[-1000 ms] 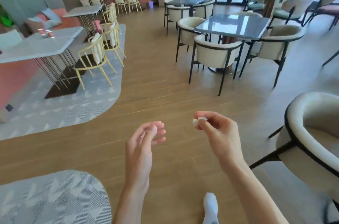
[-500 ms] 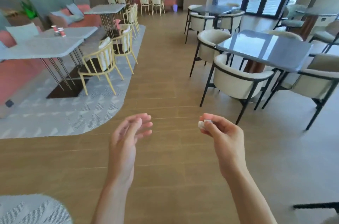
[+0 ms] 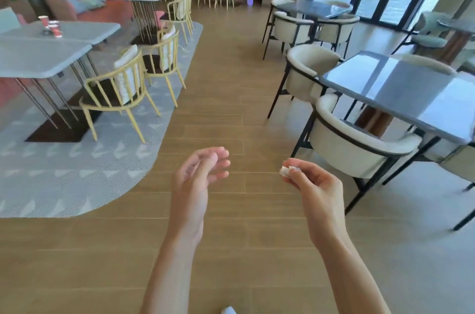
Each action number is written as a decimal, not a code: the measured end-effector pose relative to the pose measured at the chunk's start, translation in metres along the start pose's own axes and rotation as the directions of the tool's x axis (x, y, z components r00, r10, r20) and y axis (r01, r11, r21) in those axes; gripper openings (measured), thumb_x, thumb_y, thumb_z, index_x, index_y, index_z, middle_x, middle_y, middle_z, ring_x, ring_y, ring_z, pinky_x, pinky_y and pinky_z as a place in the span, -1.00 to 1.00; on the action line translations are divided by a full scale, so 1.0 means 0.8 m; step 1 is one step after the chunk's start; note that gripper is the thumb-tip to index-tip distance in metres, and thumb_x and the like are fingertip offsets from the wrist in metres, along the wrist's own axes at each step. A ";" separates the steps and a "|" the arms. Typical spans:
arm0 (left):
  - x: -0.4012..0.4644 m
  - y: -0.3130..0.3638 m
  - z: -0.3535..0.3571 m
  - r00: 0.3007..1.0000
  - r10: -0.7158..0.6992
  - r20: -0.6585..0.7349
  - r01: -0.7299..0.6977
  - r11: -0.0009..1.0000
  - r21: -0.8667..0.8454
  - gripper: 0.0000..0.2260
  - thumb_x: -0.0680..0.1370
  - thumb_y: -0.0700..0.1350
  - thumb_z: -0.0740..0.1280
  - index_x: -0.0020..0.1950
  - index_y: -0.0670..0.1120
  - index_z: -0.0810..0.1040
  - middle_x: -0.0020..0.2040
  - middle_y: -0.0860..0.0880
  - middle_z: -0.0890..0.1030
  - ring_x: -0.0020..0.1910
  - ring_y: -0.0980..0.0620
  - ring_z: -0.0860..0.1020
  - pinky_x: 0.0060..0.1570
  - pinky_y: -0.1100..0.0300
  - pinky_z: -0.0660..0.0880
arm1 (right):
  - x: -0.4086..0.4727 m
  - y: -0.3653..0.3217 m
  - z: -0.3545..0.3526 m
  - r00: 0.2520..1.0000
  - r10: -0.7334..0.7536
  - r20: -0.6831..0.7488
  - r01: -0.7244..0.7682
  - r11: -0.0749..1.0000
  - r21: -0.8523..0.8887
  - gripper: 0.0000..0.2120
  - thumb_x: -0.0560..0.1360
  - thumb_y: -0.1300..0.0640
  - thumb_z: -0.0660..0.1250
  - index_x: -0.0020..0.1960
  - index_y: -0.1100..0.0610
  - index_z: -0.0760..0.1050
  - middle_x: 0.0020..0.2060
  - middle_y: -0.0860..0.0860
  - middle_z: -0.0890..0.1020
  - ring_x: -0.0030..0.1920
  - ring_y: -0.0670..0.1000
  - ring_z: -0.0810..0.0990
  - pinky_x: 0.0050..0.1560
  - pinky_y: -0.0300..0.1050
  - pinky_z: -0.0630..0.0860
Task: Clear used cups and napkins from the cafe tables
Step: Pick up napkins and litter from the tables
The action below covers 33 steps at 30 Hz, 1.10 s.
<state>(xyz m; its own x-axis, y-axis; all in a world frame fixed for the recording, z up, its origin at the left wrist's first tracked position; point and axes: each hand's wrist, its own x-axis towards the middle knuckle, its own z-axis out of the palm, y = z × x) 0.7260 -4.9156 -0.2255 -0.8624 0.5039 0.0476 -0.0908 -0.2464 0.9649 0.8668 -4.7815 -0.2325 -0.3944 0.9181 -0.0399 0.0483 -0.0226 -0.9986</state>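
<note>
My right hand (image 3: 314, 186) pinches a small crumpled white napkin (image 3: 285, 170) between thumb and fingertips, held out over the wooden floor. My left hand (image 3: 198, 175) hangs beside it with loosely curled fingers and holds nothing. Far off at the left, two red paper cups (image 3: 51, 25) stand on a grey table (image 3: 74, 31). A pale crumpled thing, perhaps a napkin, lies on the dark table (image 3: 308, 9) near the windows.
Yellow chairs (image 3: 120, 92) ring the grey tables on a grey rug (image 3: 77, 159) to the left. A dark glossy table (image 3: 416, 92) with cream armchairs (image 3: 357, 144) stands close on the right. A wooden aisle (image 3: 226, 69) runs between them toward the back.
The view has swung left and moved forward along the aisle; the armchair at the near right has left the view. Both hands keep their pose, the right still pinching the napkin.
</note>
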 end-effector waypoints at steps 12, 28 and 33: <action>0.350 -0.026 0.089 0.999 -0.030 0.019 0.029 0.999 0.012 -0.79 0.66 -0.26 0.27 -0.02 -0.14 0.70 0.05 -0.15 0.73 0.01 -0.10 0.70 0.02 0.03 0.64 | 0.339 -0.027 0.120 0.999 -0.030 -0.017 0.031 0.999 0.042 -0.92 0.55 0.18 0.45 0.03 0.08 0.69 -0.11 -0.13 0.77 -0.07 -0.13 0.75 -0.06 -0.36 0.52; 0.855 -0.060 0.231 0.998 0.018 -0.068 -0.015 0.999 0.040 -0.82 0.67 -0.27 0.25 0.08 -0.28 0.64 0.08 -0.19 0.72 0.03 -0.11 0.69 0.04 0.02 0.64 | 0.863 -0.080 0.313 0.992 -0.068 0.110 0.062 0.997 0.053 -0.93 0.52 0.17 0.50 -0.02 0.04 0.71 -0.15 -0.12 0.76 -0.08 -0.11 0.74 0.03 -0.26 0.60; 0.993 -0.101 0.255 0.998 -0.011 -0.064 0.015 0.998 0.064 -0.82 0.67 -0.27 0.25 0.07 -0.28 0.65 0.08 -0.18 0.72 0.03 -0.11 0.69 0.08 -0.03 0.62 | 0.996 -0.062 0.375 0.993 -0.030 0.115 0.028 0.999 0.020 -0.93 0.51 0.18 0.51 -0.02 0.06 0.72 -0.16 -0.09 0.76 -0.09 -0.10 0.74 0.06 -0.20 0.58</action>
<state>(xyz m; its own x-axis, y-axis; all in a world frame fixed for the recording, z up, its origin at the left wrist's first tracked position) 0.1497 -4.3260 -0.2130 -0.8916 0.4525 0.0199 -0.0722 -0.1854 0.9800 0.2752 -4.1675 -0.2256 -0.4986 0.8668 -0.0136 0.0189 -0.0049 -0.9998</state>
